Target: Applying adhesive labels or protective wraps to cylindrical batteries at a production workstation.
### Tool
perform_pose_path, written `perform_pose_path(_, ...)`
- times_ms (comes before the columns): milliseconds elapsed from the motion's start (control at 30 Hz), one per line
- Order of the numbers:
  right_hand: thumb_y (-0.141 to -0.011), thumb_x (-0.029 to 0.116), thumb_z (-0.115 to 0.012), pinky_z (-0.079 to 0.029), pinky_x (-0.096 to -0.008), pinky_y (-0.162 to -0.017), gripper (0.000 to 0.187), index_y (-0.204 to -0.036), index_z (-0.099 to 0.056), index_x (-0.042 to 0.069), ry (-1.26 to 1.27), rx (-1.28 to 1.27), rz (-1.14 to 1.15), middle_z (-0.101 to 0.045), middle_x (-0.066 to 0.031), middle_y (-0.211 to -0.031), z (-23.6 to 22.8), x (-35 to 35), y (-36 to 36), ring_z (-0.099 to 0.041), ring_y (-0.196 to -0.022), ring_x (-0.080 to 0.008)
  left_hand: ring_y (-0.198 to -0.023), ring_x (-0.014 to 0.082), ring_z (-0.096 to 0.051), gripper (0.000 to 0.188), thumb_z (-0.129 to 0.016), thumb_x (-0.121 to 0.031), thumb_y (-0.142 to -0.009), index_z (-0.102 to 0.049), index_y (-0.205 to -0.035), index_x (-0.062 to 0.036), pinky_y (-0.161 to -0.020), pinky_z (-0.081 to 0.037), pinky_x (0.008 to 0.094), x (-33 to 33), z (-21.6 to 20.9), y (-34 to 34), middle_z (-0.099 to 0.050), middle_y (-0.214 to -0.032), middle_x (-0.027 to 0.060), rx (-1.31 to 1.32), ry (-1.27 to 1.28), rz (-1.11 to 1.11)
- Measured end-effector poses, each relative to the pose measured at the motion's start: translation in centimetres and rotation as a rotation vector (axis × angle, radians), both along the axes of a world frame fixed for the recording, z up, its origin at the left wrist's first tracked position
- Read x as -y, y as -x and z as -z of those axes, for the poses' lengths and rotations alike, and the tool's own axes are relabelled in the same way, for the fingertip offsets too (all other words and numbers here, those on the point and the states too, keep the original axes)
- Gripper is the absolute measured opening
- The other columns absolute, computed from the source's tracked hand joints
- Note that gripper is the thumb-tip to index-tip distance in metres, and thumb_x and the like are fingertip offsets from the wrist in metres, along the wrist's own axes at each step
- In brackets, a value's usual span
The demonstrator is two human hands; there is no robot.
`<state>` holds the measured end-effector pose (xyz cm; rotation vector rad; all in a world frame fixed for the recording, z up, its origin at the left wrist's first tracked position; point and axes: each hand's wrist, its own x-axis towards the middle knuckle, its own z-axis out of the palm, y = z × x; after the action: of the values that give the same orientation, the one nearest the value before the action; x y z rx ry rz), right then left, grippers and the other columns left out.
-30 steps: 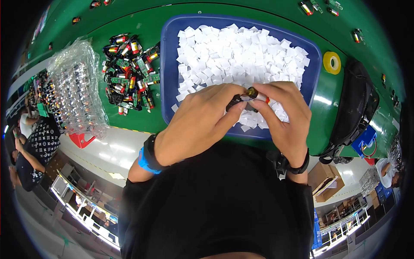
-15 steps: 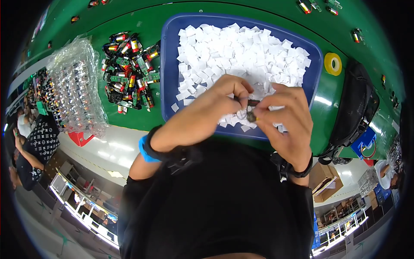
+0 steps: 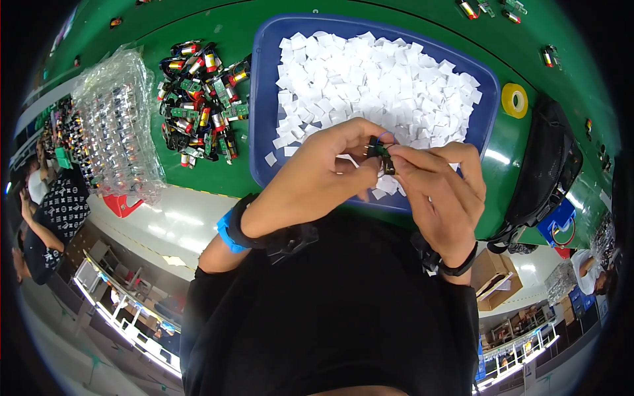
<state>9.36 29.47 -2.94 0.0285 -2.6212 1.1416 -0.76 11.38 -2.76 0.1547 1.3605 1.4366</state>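
Over the near part of a blue tray (image 3: 263,112), my left hand (image 3: 323,168) and my right hand (image 3: 442,188) meet around a small electronic assembly (image 3: 382,151). It shows a green circuit board and dark parts; fingers cover much of it. The left thumb and fingers pinch it from the left, and the right thumb and index finger grip its right side. Beneath and beyond the hands, many small white paper squares (image 3: 370,79) fill the tray. Left of the tray lies a heap of circuit boards with red and yellow cylindrical cells (image 3: 203,109).
Clear plastic trays of similar parts (image 3: 119,125) stand at the far left. Right of the blue tray are a roll of yellow tape (image 3: 514,100) and a black bag (image 3: 533,168). More assemblies (image 3: 549,57) lie farther back on the green table (image 3: 218,30). Another person (image 3: 59,218) is at the left.
The piece between my hands has been turned, so its green board now shows. My left hand has rotated and opened out around it; my right fingers have shifted slightly up.
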Motion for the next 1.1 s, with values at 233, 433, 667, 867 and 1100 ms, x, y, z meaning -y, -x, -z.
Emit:
perform_pose_path(233,-0.064,0.003,-0.079,-0.045,-0.0314,-0.069,0.025,-0.089,-0.076,0.006,-0.176,-0.126,0.001,-0.074,0.0006,-0.097,0.7,0.0,0.3,-0.061,-0.085,-0.0200,-0.080,0.0119,-0.065,0.034,-0.061,0.007,-0.094,-0.057,-0.127,0.0029,-0.060,-0.054,0.0225,0.3,0.8,-0.6,-0.066,-0.105,0.0078,-0.216,-0.066,0.011)
perform_pose_path(433,-0.069,0.003,-0.085,-0.049,-0.0301,-0.068,0.026,-0.092,-0.072,0.003,-0.098,-0.107,0.133,-0.070,-0.0058,-0.090,-1.2,0.9,1.4,-0.062,-0.082,-0.0208,-0.079,0.0130,-0.065,0.034,-0.066,0.001,-0.095,-0.057,-0.128,0.0033,-0.060,-0.057,0.0247,0.5,1.0,-0.2,-0.068,-0.108,0.0117,-0.049,-0.127,-0.175)
perform_pose_path(667,-0.074,0.001,-0.086,-0.048,-0.0249,-0.061,0.029,-0.097,-0.068,-0.001,0.404,0.187,0.141,-0.067,-0.0110,-0.086,-0.7,1.1,-0.2,-0.062,-0.070,-0.0153,-0.089,0.0168,-0.069,0.033,-0.066,0.002,-0.094,-0.058,-0.126,0.0053,-0.065,-0.061,0.0270,0.9,1.1,-0.4,-0.068,-0.118,0.0169,-0.073,-0.232,-0.273)
perform_pose_path(867,-0.082,-0.003,-0.080,-0.048,-0.0217,-0.056,0.022,-0.100,-0.067,-0.005,0.491,0.172,0.153,-0.068,-0.0120,-0.087,-0.2,1.8,-0.1,-0.062,-0.068,-0.0113,-0.089,0.0183,-0.072,0.034,-0.069,0.003,-0.092,-0.061,-0.126,0.0044,-0.066,-0.061,0.0263,0.9,1.1,-1.1,-0.069,-0.119,0.0160,-0.265,-0.159,-0.243)
perform_pose_path(1100,-0.087,-0.002,-0.076,-0.050,-0.0219,-0.054,0.019,-0.102,-0.065,-0.005,0.896,0.313,0.201,-0.068,-0.0110,-0.087,-0.3,1.9,-0.8,-0.064,-0.069,-0.0103,-0.081,0.0158,-0.072,0.031,-0.070,0.003,-0.091,-0.064,-0.122,0.0040,-0.063,-0.059,0.0246,0.7,0.6,-0.9,-0.070,-0.119,0.0143,-0.738,-0.133,-0.112)
